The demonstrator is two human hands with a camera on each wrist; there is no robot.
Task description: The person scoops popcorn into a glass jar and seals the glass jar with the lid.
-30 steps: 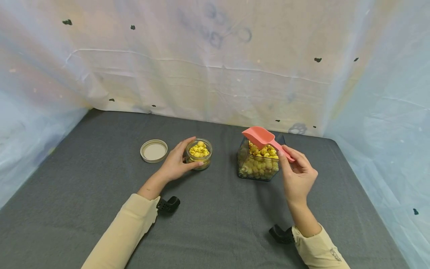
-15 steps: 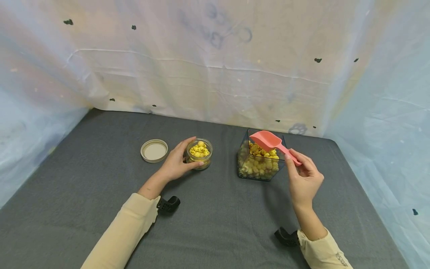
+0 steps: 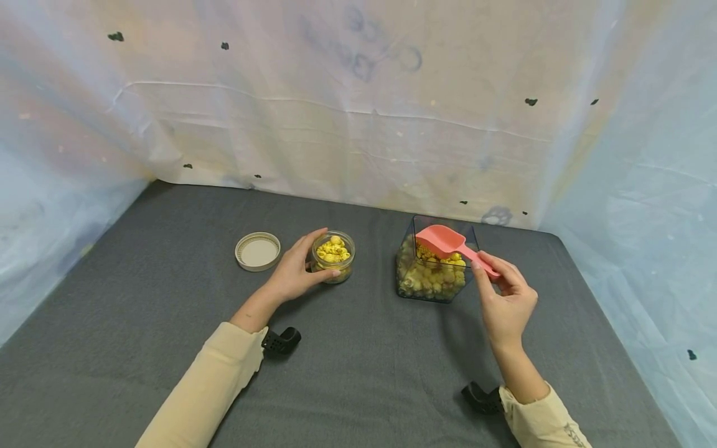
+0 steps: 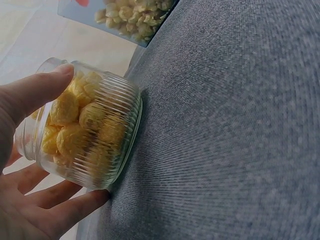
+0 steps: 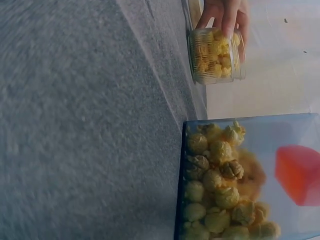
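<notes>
My left hand (image 3: 294, 269) holds a small glass jar (image 4: 95, 125) standing on the cloth, thumb on the near side and fingers round the back. Yellow popcorn (image 3: 333, 250) fills the jar close to its rim. On the right, my right hand (image 3: 506, 298) pinches the handle of a pink scoop (image 3: 442, 241). The scoop's bowl hangs tilted inside the mouth of a clear square container (image 3: 404, 264), just above the popcorn (image 5: 215, 185) there. In the right wrist view the scoop shows red through the container's wall; the right hand itself is out of that view.
A round jar lid (image 3: 257, 252) lies with its inside up, left of the jar. Grey cloth (image 3: 358, 367) covers the table. A pale sheet (image 3: 347, 149) hangs behind it and along both sides. A black wrist strap (image 3: 282, 340) shows at the left cuff.
My right hand has moved right and slightly down, and the scoop has sunk from above the container's rim into its mouth. The left hand and jar have stayed put.
</notes>
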